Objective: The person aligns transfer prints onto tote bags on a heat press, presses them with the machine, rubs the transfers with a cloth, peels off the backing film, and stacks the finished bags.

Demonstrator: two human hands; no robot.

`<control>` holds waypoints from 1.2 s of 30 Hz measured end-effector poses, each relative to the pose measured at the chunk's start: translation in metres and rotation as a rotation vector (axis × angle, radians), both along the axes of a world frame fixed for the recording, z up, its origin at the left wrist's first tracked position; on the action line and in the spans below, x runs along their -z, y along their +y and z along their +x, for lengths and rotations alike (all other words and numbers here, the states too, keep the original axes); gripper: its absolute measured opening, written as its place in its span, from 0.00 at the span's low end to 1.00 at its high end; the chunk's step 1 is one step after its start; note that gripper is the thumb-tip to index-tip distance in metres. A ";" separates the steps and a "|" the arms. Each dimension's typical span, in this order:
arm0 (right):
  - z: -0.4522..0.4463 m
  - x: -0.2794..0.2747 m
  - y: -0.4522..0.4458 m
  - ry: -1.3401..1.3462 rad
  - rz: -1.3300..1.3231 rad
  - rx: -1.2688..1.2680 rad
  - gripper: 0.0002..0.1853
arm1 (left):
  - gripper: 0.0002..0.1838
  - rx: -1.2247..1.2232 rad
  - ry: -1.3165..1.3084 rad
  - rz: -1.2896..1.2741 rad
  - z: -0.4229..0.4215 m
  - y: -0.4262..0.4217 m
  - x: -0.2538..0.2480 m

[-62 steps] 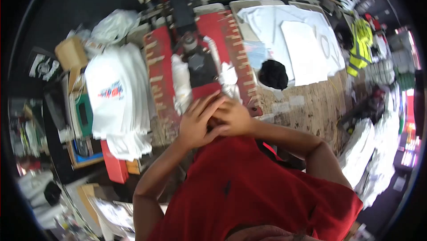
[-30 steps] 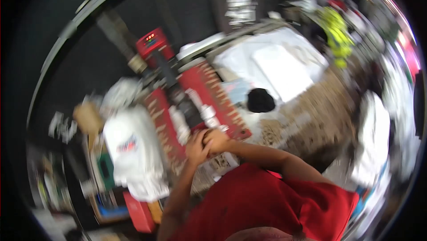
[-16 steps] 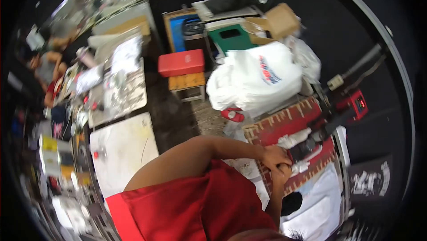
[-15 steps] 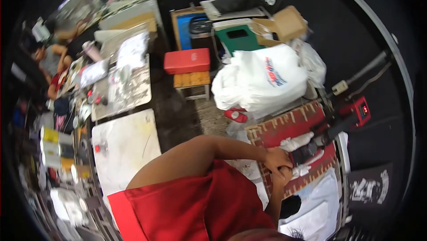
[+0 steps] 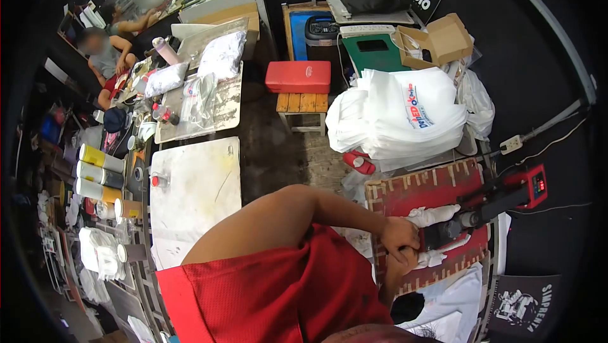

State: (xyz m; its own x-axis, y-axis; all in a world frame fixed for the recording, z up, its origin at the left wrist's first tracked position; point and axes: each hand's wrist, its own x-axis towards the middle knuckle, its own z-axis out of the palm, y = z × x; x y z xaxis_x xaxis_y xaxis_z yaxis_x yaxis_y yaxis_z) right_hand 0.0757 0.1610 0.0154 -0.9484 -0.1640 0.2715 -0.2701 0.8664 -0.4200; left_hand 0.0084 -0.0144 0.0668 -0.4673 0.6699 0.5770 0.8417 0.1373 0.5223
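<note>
My left hand (image 5: 399, 235) reaches across from the upper side, its fingers curled at the near edge of a black press head (image 5: 438, 234). My right hand (image 5: 403, 262) comes from below and meets the left one, fingers closed and partly covered by it. What they grip is hidden. White cloth (image 5: 433, 216) bulges out on one side of the press head, and more white cloth (image 5: 433, 259) lies on the other. Beneath is a red board (image 5: 405, 199) with tan tape strips along its edges. A red control box (image 5: 537, 186) with a lit display sits behind the press.
A pile of white printed bags (image 5: 392, 112) lies beyond the board. Past it are a red case (image 5: 297, 77) on a wooden stool (image 5: 303, 102) and an open cardboard box (image 5: 443, 39). A pale board (image 5: 196, 185) is on the left; a seated person (image 5: 111, 58) is farther back.
The view has shifted and become sharper, with surroundings sitting farther right. Both hands stay together at the press edge.
</note>
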 end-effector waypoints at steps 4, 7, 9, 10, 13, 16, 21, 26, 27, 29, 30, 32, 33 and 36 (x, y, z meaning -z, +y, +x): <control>-0.002 0.001 -0.001 0.000 -0.002 -0.012 0.13 | 0.30 -0.009 -0.044 0.003 0.000 0.003 0.005; -0.002 0.002 -0.002 0.003 -0.006 -0.018 0.13 | 0.27 0.002 0.008 0.021 0.000 0.001 0.002; -0.003 0.004 -0.002 0.007 -0.007 -0.022 0.13 | 0.27 0.000 0.016 0.024 -0.001 0.003 0.006; -0.002 0.004 -0.003 0.007 -0.004 -0.024 0.13 | 0.27 -0.001 0.023 0.028 -0.001 0.003 0.007; -0.002 0.005 -0.004 0.006 -0.002 -0.031 0.13 | 0.27 -0.004 0.011 0.005 0.000 0.004 0.007; -0.003 0.005 -0.007 0.011 0.003 -0.039 0.13 | 0.29 -0.020 -0.010 0.028 0.000 0.004 0.006; -0.010 0.005 -0.009 0.020 0.014 -0.064 0.13 | 0.30 -0.013 -0.036 0.025 0.003 0.006 0.003; -0.016 0.007 -0.006 0.029 0.029 -0.084 0.13 | 0.31 -0.029 -0.056 -0.028 0.004 0.004 0.008; -0.017 0.007 -0.007 0.034 0.033 -0.088 0.13 | 0.31 -0.023 -0.047 -0.028 0.004 0.003 0.006; -0.019 0.008 -0.007 0.039 0.035 -0.095 0.13 | 0.32 -0.024 -0.053 -0.021 0.005 0.002 0.005; -0.020 0.008 -0.008 0.043 0.037 -0.095 0.13 | 0.32 -0.005 -0.061 -0.013 0.005 0.001 0.005; -0.020 0.009 -0.008 0.048 0.035 -0.104 0.14 | 0.32 -0.024 -0.054 -0.026 0.004 0.002 0.007; -0.019 0.010 -0.007 0.050 0.037 -0.108 0.14 | 0.32 -0.018 -0.042 -0.013 0.004 0.003 0.009; -0.019 0.009 -0.004 0.052 0.033 -0.110 0.14 | 0.33 -0.023 -0.045 -0.023 0.005 0.006 0.012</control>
